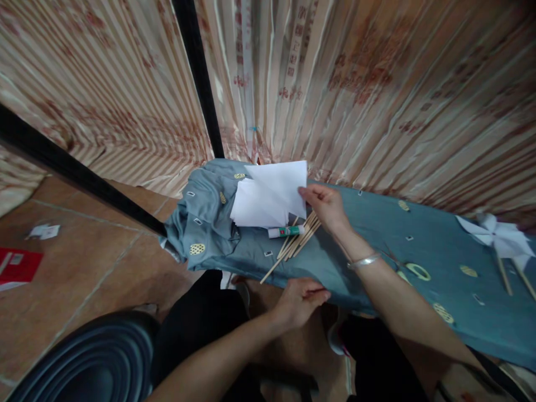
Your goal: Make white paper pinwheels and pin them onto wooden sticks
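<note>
A sheet of white paper point(281, 174) is pinched at its right edge between the thumb and fingers of my right hand point(329, 207). It slants over a stack of white paper point(255, 206) on the blue-grey cloth. Just below the stack lies a glue stick point(286, 231), with a loose bundle of thin wooden sticks point(299, 241) beside it. My left hand point(299, 301) hovers at the cloth's front edge, fingers curled together, and nothing shows in it.
Scissors with pale green handles point(417, 272) lie right of my right forearm. Paper pinwheels on sticks point(498, 237) rest at the far right. A patterned curtain point(293, 84) hangs behind. Black poles point(201, 78) stand at the left, near a dark round stool point(96, 363).
</note>
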Tool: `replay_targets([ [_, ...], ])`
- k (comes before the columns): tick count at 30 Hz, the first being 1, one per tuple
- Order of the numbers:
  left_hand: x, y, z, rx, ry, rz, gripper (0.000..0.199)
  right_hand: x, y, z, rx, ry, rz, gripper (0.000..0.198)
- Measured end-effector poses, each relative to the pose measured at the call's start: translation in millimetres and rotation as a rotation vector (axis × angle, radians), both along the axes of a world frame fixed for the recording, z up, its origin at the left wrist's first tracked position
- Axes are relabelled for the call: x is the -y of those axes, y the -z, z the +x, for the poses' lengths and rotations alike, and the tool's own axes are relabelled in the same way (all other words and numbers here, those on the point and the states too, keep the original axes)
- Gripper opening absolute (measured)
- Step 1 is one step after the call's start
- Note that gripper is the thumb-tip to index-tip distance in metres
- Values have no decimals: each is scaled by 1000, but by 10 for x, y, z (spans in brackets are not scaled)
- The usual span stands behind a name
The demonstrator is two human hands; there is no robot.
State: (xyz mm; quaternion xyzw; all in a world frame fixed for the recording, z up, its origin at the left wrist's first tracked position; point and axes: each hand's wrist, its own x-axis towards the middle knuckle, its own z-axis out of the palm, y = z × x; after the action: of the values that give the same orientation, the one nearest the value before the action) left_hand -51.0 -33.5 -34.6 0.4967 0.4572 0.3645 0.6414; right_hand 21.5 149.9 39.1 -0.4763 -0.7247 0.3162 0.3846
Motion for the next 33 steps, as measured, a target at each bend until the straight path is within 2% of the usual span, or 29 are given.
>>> replay_targets([
  [2,-63,-29,-38,72,-85,-19,22,200,-127,299,-217,86,-23,31],
  [3,-102,-44,-61,92,-117,-8,25,339,-185,456,-234,129,-9,28],
  [6,-236,-91,-147,147,-208,35,33,835,-284,906,-76,276,117,19],
  [8,-317,-116,-220,102,-267,114,39,1156,-250,1164,74,232,219,15],
  [11,-383,-132,-318,-133,-351,335,46,1529,-34,1479,234,91,348,20],
  [13,-378,-120,-339,-373,-362,566,62,1705,175,1645,303,41,372,26],
  [14,-362,-106,-329,-482,-316,683,69,1779,280,1714,318,17,385,27],
  [17,-282,-53,-218,-678,-48,916,64,1956,523,1862,345,-19,345,30],
  [19,-239,-23,-109,-719,126,964,52,2027,596,1908,327,-1,287,29],
  [21,-236,-5,-8,-732,189,957,39,2037,606,1920,282,56,207,26],
  [24,-318,7,79,-744,149,934,28,1917,574,1902,207,171,76,22],
  [29,-513,13,100,-768,42,912,36,1564,622,1882,163,332,-121,31],
  [33,-483,-52,144,-850,2,1056,44,1431,703,1887,165,379,-193,35],
])
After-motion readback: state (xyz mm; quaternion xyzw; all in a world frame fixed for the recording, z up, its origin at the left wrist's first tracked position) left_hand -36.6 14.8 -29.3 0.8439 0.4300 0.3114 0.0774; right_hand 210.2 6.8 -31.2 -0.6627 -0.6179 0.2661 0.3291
